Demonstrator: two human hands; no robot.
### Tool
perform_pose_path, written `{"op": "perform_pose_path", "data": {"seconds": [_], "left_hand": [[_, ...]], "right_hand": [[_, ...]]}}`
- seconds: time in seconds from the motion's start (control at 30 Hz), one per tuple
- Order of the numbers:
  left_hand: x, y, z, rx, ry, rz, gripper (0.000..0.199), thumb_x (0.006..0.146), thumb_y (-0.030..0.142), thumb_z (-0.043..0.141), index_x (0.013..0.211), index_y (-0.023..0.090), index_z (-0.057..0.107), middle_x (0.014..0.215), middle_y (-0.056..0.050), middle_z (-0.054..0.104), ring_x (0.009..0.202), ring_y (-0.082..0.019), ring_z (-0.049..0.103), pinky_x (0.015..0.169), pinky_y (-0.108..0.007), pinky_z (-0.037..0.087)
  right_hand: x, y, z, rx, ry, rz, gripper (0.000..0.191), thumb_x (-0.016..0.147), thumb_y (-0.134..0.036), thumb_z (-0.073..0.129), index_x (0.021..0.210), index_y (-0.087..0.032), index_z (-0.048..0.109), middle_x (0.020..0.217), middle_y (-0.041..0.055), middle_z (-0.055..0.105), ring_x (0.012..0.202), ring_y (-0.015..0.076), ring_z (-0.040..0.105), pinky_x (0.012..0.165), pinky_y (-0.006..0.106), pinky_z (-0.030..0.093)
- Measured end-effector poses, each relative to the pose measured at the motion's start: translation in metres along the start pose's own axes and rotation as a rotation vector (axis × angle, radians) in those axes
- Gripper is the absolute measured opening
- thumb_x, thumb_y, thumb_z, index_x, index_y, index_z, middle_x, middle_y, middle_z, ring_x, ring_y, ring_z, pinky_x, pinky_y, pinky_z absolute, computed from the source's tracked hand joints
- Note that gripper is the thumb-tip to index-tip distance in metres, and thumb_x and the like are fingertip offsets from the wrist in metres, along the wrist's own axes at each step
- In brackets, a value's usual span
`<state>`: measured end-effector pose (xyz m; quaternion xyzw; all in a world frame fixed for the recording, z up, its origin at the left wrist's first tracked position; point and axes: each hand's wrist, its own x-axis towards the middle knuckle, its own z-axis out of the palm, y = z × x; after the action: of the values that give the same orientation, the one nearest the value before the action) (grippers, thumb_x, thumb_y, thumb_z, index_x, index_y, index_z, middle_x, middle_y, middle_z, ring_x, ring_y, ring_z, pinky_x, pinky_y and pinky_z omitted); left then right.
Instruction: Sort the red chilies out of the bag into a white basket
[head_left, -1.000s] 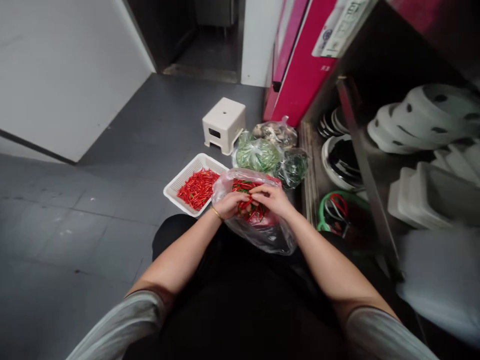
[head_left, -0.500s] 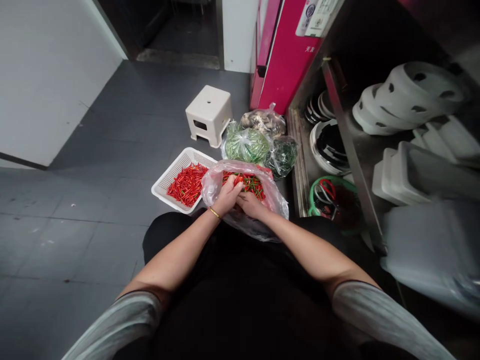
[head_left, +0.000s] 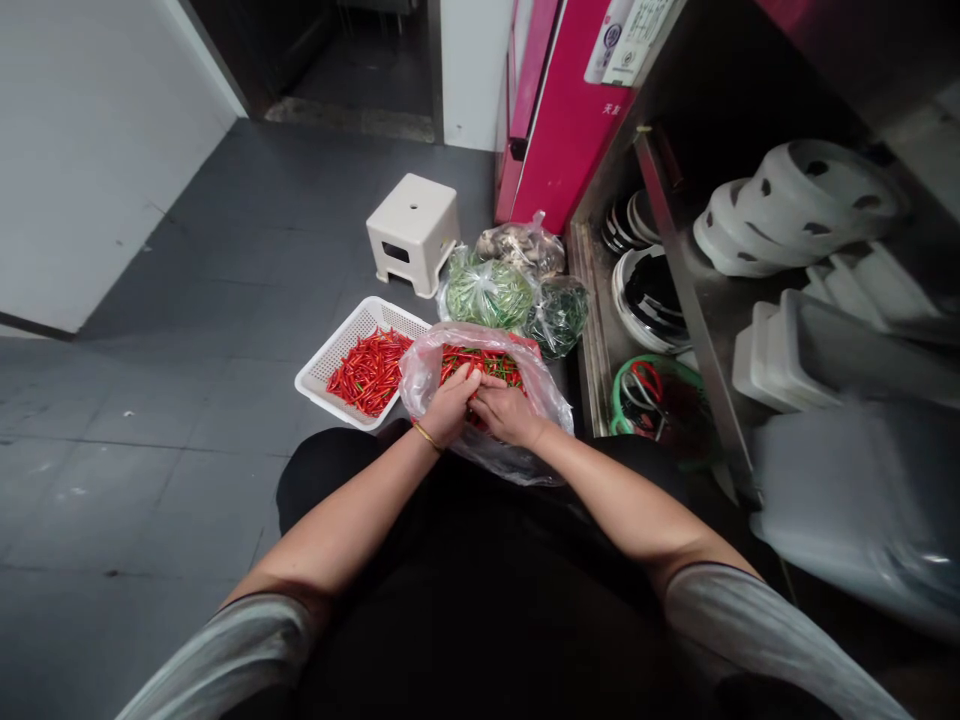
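A clear plastic bag (head_left: 551, 400) of red chilies with green stems (head_left: 499, 365) stands open between my knees. Over its mouth my left hand (head_left: 451, 402) is closed round red chilies, a bit of red showing at its thumb. My right hand (head_left: 506, 410) meets it from the right, fingers bent together at the left fingertips; what they pinch is too small to make out. Left of the bag, a white perforated basket (head_left: 319, 378) holds a heap of red chilies (head_left: 369, 372) with few stems.
A white stool (head_left: 414, 225) stands beyond the basket. Tied bags of green vegetables (head_left: 491, 292) and mushrooms (head_left: 521, 247) lie behind the chili bag. On the right, a metal shelf (head_left: 694, 300) holds white containers (head_left: 787, 345), with a green basket (head_left: 616, 395) below.
My right hand has risen slightly and its fingers now show more, level with my left fingertips. The whole view has shifted a little.
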<state>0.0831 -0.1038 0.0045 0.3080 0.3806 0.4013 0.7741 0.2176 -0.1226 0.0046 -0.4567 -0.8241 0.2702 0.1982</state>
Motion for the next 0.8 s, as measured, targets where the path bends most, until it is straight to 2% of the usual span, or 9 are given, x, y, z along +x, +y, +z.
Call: {"op": "perform_pose_path", "data": {"seconds": [0.07,0.13,0.27,0.37,0.43,0.53,0.6,0.67,0.8], "left_hand": [[0.000,-0.002,0.003,-0.082,-0.007,-0.051,0.023,0.077,0.038,0.065,0.077,0.018,0.054,0.083,-0.006,0.069,0.083,-0.019,0.064,0.070,-0.028,0.049],[0.001,-0.004,0.007,-0.121,0.034,-0.044,0.026,0.078,0.039,0.065,0.072,0.018,0.052,0.077,-0.005,0.067,0.075,-0.017,0.063,0.067,-0.027,0.049],[0.007,-0.007,0.007,-0.051,0.379,0.121,0.023,0.085,0.036,0.058,0.074,0.017,0.052,0.070,-0.001,0.062,0.059,-0.009,0.054,0.061,-0.023,0.045],[0.014,-0.001,-0.001,-0.025,0.515,0.172,0.017,0.089,0.030,0.054,0.078,0.017,0.050,0.070,0.000,0.061,0.059,-0.007,0.053,0.062,-0.020,0.045],[0.018,0.006,-0.008,-0.050,0.511,0.106,0.014,0.086,0.025,0.057,0.079,0.018,0.047,0.068,0.002,0.059,0.059,-0.007,0.055,0.061,-0.019,0.046],[0.019,0.015,-0.015,-0.068,0.445,0.031,0.021,0.076,0.021,0.065,0.079,0.019,0.044,0.056,0.008,0.049,0.047,-0.005,0.049,0.052,-0.017,0.043],[0.018,0.017,-0.016,-0.063,0.372,0.039,0.026,0.071,0.022,0.069,0.075,0.019,0.044,0.048,0.011,0.039,0.039,-0.004,0.039,0.043,-0.016,0.037],[0.017,0.017,-0.017,-0.066,0.311,0.027,0.031,0.067,0.025,0.072,0.070,0.019,0.042,0.043,0.012,0.033,0.034,-0.003,0.030,0.037,-0.016,0.028],[0.018,0.014,-0.019,-0.069,0.298,-0.079,0.034,0.067,0.032,0.075,0.066,0.018,0.044,0.040,0.012,0.029,0.032,-0.001,0.022,0.033,-0.016,0.016]], "right_hand": [[-0.001,-0.001,-0.002,-0.137,-0.033,-0.050,0.035,0.099,-0.033,0.035,0.094,-0.014,0.065,0.099,0.0147,0.069,0.098,0.0242,0.063,0.083,0.033,0.048],[-0.001,-0.004,-0.001,-0.221,-0.050,-0.019,0.036,0.100,-0.031,0.035,0.096,-0.013,0.065,0.102,0.0163,0.069,0.097,0.0248,0.064,0.081,0.033,0.048],[0.003,-0.009,0.001,-0.230,-0.046,0.222,0.040,0.102,-0.029,0.030,0.093,-0.015,0.066,0.091,0.0112,0.072,0.081,0.0202,0.067,0.073,0.028,0.047],[0.008,0.001,-0.008,-0.230,-0.055,0.357,0.038,0.102,-0.031,0.031,0.096,-0.018,0.067,0.090,0.0079,0.072,0.082,0.0187,0.067,0.075,0.027,0.047],[0.013,0.012,-0.017,-0.305,-0.094,0.392,0.027,0.097,-0.033,0.046,0.113,-0.019,0.063,0.105,0.0094,0.070,0.092,0.0224,0.066,0.080,0.031,0.047],[0.029,0.030,-0.024,-0.412,-0.113,0.437,0.042,0.092,-0.024,0.051,0.134,-0.018,0.051,0.123,0.0130,0.063,0.105,0.0256,0.063,0.088,0.035,0.047],[0.042,0.038,-0.022,-0.441,-0.118,0.478,0.042,0.094,-0.021,0.046,0.136,-0.015,0.049,0.126,0.0151,0.061,0.109,0.0256,0.061,0.093,0.035,0.045],[0.052,0.042,-0.017,-0.456,-0.143,0.503,0.044,0.094,-0.027,0.049,0.136,-0.013,0.048,0.130,0.0171,0.058,0.114,0.0271,0.058,0.096,0.035,0.043],[0.049,0.045,-0.011,-0.484,-0.181,0.441,0.045,0.092,-0.025,0.052,0.136,-0.014,0.049,0.136,0.0164,0.054,0.122,0.0263,0.052,0.102,0.035,0.039]]}}
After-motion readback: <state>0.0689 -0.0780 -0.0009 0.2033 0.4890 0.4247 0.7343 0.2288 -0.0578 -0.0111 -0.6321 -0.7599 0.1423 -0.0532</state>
